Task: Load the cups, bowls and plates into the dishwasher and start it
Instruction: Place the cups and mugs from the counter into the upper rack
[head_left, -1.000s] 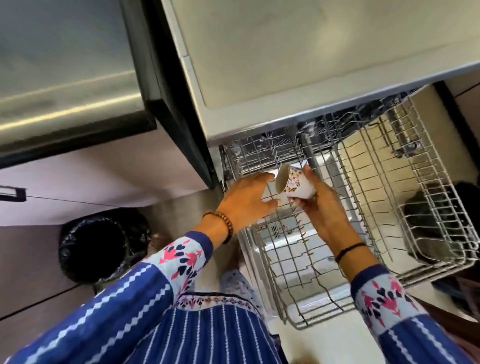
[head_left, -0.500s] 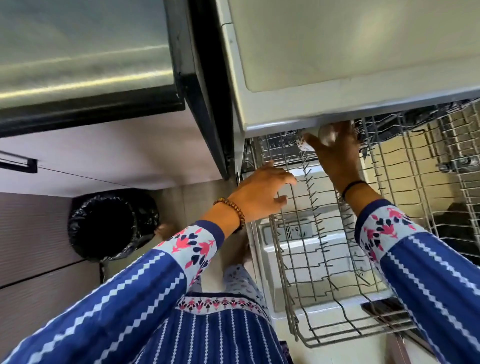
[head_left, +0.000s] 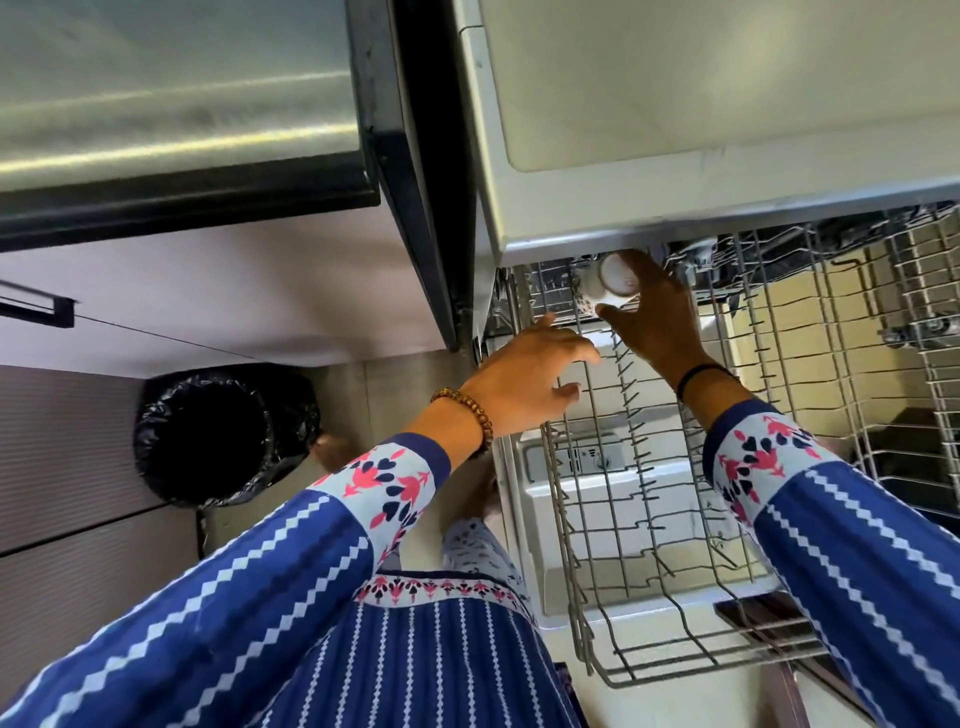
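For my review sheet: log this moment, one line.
cup: base up, far-left corner of rack | right hand: grips cup | left hand: empty

We see the right hand (head_left: 655, 322) gripping a cup (head_left: 608, 280), its base turned toward us, at the far left corner of the wire rack (head_left: 649, 525), just under the desk (head_left: 675, 104) edge. The left hand (head_left: 524, 384) hovers over the rack's left rim, fingers loose, holding nothing. A black-lined bin (head_left: 223, 436) stands on the floor to our left.
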